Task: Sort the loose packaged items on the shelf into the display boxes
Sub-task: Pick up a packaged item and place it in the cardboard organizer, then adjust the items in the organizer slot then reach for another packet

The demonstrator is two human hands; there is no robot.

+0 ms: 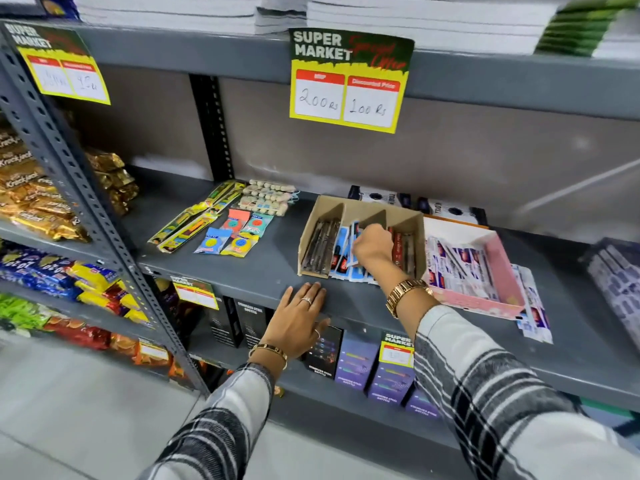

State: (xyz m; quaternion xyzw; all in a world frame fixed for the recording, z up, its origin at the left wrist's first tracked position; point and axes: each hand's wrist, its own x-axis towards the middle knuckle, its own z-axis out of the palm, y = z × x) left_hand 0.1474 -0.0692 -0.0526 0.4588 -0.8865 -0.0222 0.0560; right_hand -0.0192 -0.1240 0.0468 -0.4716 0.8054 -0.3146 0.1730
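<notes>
A tan cardboard display box (313,218) with three slots stands on the grey shelf (263,271). Dark pen packs (320,245) fill its left slot and blue-and-white packets (343,252) fill the middle one. My right hand (372,245) reaches into the middle slot, fingers closed on a blue-and-white packet. My left hand (299,318) rests flat and open on the shelf's front edge. A pink display box (504,268) to the right holds white, blue and red packets. Loose packets (535,308) lie beside it.
On the left of the shelf lie yellow-green long packs (194,216), small round-toy packets (237,235) and white strips (268,197). Dark boxes (450,209) stand behind the display boxes. A price card (348,81) hangs from the shelf above. Bottle boxes (356,358) fill the shelf below.
</notes>
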